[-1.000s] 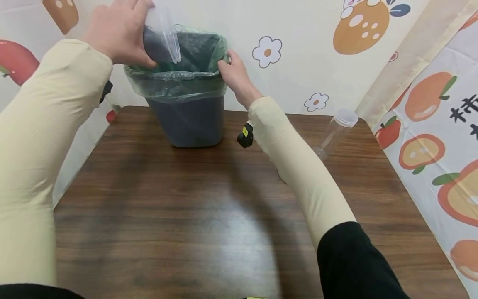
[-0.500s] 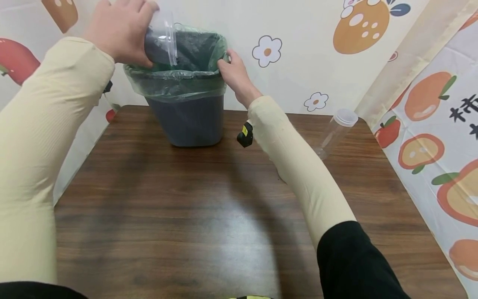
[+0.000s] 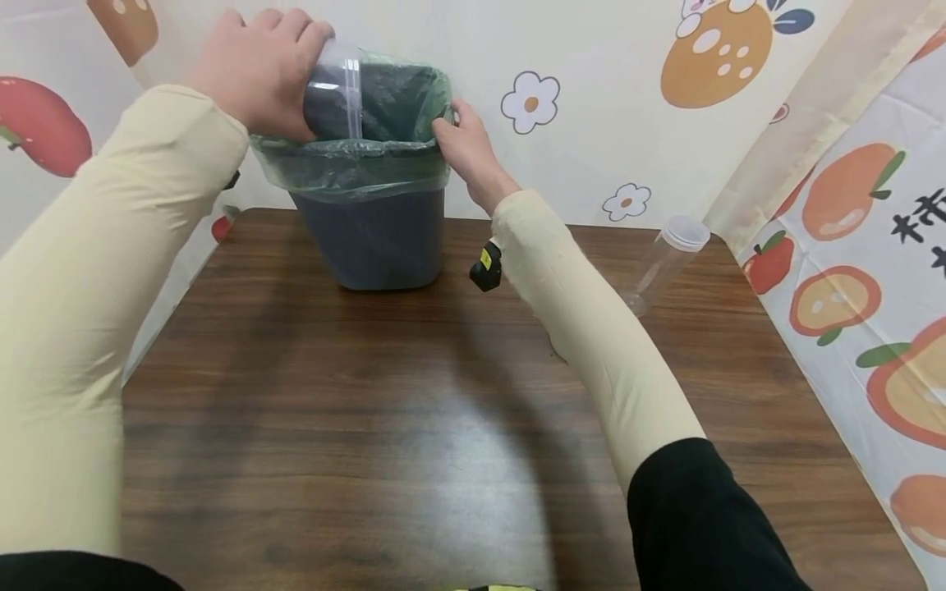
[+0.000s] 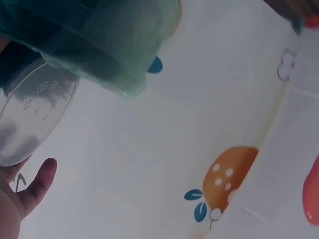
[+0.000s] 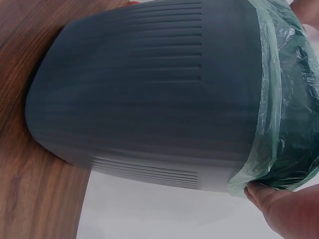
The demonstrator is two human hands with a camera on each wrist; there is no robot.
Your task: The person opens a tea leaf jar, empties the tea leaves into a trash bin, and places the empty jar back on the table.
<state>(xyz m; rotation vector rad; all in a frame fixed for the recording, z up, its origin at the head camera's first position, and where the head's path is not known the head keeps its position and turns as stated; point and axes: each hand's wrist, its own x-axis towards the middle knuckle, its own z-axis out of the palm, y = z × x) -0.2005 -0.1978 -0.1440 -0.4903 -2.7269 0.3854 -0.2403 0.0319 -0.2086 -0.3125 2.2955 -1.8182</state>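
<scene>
A dark grey trash bin [image 3: 377, 242] stands upright at the back of the table, lined with a green plastic bag [image 3: 355, 171] folded over its rim. My left hand [image 3: 259, 75] grips a clear plastic container [image 3: 334, 94], tipped on its side at the bin's mouth with its opening facing right. In the left wrist view, the round base of that container [image 4: 45, 104] shows moulded marks. Whether anything is inside it, I cannot tell. My right hand [image 3: 471, 156] pinches the bag and rim at the bin's right side; the right wrist view shows the thumb [image 5: 261, 194] against the bag's edge.
A clear plastic jar with a white lid [image 3: 665, 261] stands at the table's back right, partly behind my right forearm. Printed cloth walls [image 3: 569, 156] close off the back and sides of the brown wooden table [image 3: 355, 427].
My left hand has moved slightly right and down with the container, which now lies more level and reaches further over the bin's mouth. My right hand has stayed at the rim.
</scene>
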